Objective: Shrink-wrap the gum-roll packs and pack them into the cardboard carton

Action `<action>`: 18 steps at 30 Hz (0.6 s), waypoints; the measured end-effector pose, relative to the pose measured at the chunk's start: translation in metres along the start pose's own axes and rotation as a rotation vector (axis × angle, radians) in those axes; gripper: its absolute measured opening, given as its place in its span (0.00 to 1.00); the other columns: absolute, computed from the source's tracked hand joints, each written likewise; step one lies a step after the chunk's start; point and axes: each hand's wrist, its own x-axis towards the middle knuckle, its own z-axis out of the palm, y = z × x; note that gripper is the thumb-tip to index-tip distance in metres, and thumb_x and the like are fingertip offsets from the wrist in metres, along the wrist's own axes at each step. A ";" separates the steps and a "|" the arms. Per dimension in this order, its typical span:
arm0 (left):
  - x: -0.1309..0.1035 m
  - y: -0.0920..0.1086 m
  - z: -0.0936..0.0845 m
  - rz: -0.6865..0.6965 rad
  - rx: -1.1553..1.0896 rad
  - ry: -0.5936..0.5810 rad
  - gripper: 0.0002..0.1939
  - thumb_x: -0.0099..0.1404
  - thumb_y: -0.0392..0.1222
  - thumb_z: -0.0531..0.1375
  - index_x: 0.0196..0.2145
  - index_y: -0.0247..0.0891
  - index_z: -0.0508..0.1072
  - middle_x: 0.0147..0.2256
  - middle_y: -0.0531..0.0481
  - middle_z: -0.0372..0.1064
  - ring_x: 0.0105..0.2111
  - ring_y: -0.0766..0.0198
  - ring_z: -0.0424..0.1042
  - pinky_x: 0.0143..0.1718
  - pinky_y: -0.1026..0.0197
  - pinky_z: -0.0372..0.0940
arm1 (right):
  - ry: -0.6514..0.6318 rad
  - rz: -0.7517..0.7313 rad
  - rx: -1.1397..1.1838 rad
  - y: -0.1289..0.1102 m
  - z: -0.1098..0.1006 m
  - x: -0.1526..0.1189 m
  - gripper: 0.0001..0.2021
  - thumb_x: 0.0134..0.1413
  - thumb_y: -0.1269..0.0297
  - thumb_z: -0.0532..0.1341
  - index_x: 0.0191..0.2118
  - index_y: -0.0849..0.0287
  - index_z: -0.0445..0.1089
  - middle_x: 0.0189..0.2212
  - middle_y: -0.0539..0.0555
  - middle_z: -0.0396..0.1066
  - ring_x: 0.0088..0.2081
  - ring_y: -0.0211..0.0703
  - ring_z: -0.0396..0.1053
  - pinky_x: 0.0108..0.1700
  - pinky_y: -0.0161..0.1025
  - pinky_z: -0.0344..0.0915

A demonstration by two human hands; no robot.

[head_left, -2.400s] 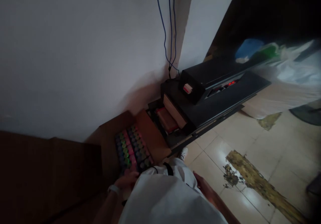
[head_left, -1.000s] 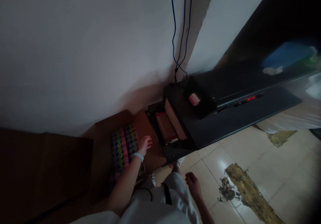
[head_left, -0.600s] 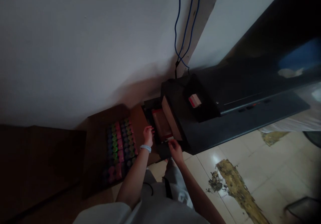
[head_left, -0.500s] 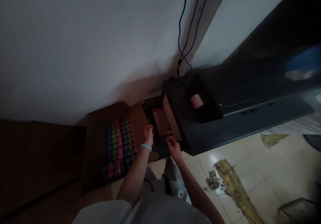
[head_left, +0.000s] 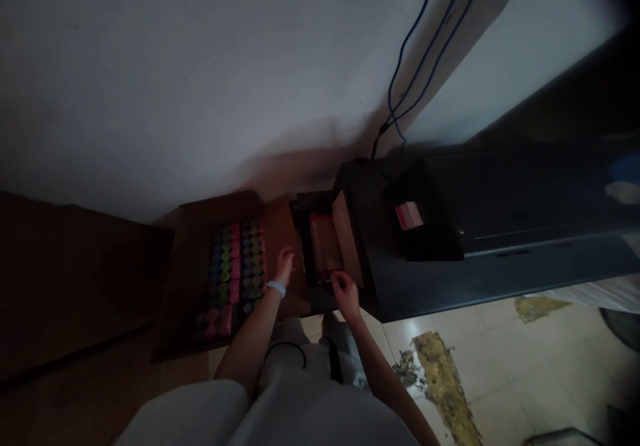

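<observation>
My left hand point(head_left: 285, 265), with a pale band on its wrist, hovers over the cardboard flap of an open carton point(head_left: 280, 226). Its fingers are loosely curved and apart, with nothing visible in them. My right hand point(head_left: 346, 293) has its fingers drawn together at the near corner of a red-edged, clear-looking package point(head_left: 325, 243); what they pinch, if anything, is too dark to make out. That package lies in a dark recess with an upright tan board point(head_left: 347, 236) along its right side. Left of my left hand, the carton holds rows of small pink, green and blue round-topped items point(head_left: 233, 259).
A long dark bench point(head_left: 415, 293) runs right, with a dark tray point(head_left: 435, 239) holding a small pink-and-white box point(head_left: 409, 215). Blue cables point(head_left: 420, 66) hang down the wall point(head_left: 225, 99). Brown cartons point(head_left: 75, 266) stand left. The tiled floor has a worn yellowish strip point(head_left: 443, 379).
The view has shifted, so the bench and cables sit further right. My left hand has drawn left, away from the red-edged package, over the carton flap. My right hand stays at the package's near corner.
</observation>
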 end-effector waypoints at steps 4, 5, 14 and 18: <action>0.004 0.000 -0.010 -0.025 0.011 0.034 0.13 0.68 0.36 0.56 0.49 0.35 0.68 0.38 0.50 0.70 0.27 0.71 0.68 0.27 0.67 0.62 | 0.010 0.003 -0.018 0.002 -0.006 -0.002 0.18 0.52 0.50 0.56 0.34 0.61 0.71 0.32 0.58 0.75 0.35 0.46 0.71 0.41 0.40 0.66; 0.005 -0.001 -0.011 -0.028 0.011 0.040 0.12 0.68 0.37 0.57 0.49 0.35 0.68 0.37 0.50 0.70 0.27 0.70 0.68 0.27 0.67 0.62 | 0.014 0.006 -0.023 0.003 -0.007 -0.003 0.19 0.52 0.50 0.55 0.35 0.62 0.71 0.32 0.58 0.75 0.35 0.46 0.71 0.42 0.40 0.66; -0.003 -0.015 -0.027 -0.067 0.020 0.094 0.10 0.69 0.42 0.57 0.43 0.32 0.70 0.32 0.52 0.68 0.27 0.70 0.68 0.30 0.65 0.65 | 0.000 0.021 -0.030 0.007 -0.010 -0.015 0.20 0.49 0.48 0.55 0.32 0.61 0.71 0.31 0.58 0.75 0.35 0.46 0.71 0.41 0.40 0.67; -0.005 -0.021 -0.035 -0.090 0.030 0.122 0.11 0.70 0.44 0.56 0.43 0.33 0.70 0.31 0.52 0.68 0.26 0.70 0.67 0.29 0.64 0.66 | -0.009 0.027 -0.033 0.006 -0.007 -0.024 0.21 0.49 0.47 0.55 0.33 0.61 0.72 0.31 0.58 0.75 0.33 0.47 0.71 0.40 0.41 0.67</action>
